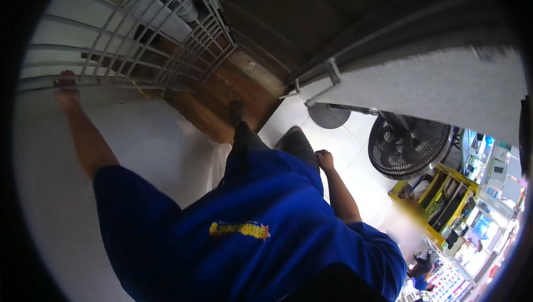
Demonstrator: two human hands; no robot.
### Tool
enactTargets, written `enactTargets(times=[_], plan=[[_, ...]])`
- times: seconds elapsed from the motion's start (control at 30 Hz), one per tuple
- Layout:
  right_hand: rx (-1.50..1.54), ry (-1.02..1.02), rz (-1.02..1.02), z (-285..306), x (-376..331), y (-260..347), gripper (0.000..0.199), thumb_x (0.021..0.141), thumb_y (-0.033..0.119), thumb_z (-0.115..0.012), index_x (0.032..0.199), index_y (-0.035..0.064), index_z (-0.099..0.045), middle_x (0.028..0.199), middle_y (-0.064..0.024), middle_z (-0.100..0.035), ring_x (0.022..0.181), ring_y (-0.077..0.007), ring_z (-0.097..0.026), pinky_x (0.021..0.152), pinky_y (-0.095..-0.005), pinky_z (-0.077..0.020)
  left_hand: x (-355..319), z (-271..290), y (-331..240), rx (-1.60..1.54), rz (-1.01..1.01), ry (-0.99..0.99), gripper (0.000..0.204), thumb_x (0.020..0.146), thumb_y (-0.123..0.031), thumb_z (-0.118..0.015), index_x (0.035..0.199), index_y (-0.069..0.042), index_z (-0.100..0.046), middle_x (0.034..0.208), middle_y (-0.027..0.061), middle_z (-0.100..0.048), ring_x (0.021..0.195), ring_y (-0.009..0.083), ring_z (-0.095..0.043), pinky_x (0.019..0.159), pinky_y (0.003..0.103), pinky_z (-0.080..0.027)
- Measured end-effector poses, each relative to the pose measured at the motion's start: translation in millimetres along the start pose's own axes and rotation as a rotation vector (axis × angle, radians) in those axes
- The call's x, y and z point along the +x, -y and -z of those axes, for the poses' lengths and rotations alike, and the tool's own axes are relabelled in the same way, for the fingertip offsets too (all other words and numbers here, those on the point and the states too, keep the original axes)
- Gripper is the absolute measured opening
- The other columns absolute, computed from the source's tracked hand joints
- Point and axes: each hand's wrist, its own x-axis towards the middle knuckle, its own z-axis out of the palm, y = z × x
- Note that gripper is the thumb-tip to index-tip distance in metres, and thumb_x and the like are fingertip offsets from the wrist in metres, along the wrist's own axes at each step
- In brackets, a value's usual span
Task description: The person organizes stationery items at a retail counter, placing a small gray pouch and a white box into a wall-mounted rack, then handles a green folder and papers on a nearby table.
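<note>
My left arm stretches out to the far left, where my left hand (66, 85) is closed around a bar of a white metal grille gate (114, 52). The gate's crossed bars run from the left side toward the top middle. Beside my right thigh hangs my right hand (325, 159), its fingers curled in, and nothing shows in it. My feet stand at the edge between a brown floor (214, 99) and white tiles (347, 152).
A black fan (410, 145) stands at the right, near a round dark base (330, 116). Yellow shelving (438, 191) with packed items lies beyond it. A pale wall (111, 135) is at my left, a dark panel (344, 13) ahead. People are at the lower right.
</note>
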Motion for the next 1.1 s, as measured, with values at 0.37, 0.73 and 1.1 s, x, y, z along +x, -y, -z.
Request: enactTargets(times=[0.37,0.73,1.1], plan=[[0.193,0.05,-0.275,88,-69,-79,0.026,0.095,0.018,-0.061,0.109,0.0007,-0.073,0.084,-0.0124,-0.076,0.065,-0.0174,-0.073,0.052,-0.0316,-0.0575,-284,-15,44,0.079,-0.182,-0.264,0.035,0.103,-0.032,-0.05,0.11,0.0,-0.06,0.095,0.0089,-0.06,0.082,0.0243,-0.055,0.08,0.042,-0.049],[0.234,-0.078,-0.168,65,-141,-35,0.03,0.087,0.024,-0.063,0.097,-0.0006,-0.076,0.079,-0.0173,-0.075,0.068,-0.0259,-0.075,0.076,-0.0392,-0.0608,-518,-204,57,-0.005,-0.331,0.399,0.065,0.109,-0.063,-0.022,0.071,-0.011,-0.036,0.066,0.0011,-0.038,0.063,0.0159,-0.037,0.058,0.029,-0.034],[0.533,-0.258,-0.492,64,-252,-138,0.032,0.088,0.022,-0.063,0.108,-0.0005,-0.076,0.089,-0.0147,-0.078,0.076,-0.0221,-0.076,0.074,-0.0365,-0.0613,-566,-383,71,0.081,-0.162,0.763,0.064,0.111,-0.057,-0.022,0.091,-0.005,-0.055,0.081,0.009,-0.058,0.079,0.0223,-0.057,0.081,0.038,-0.05]])
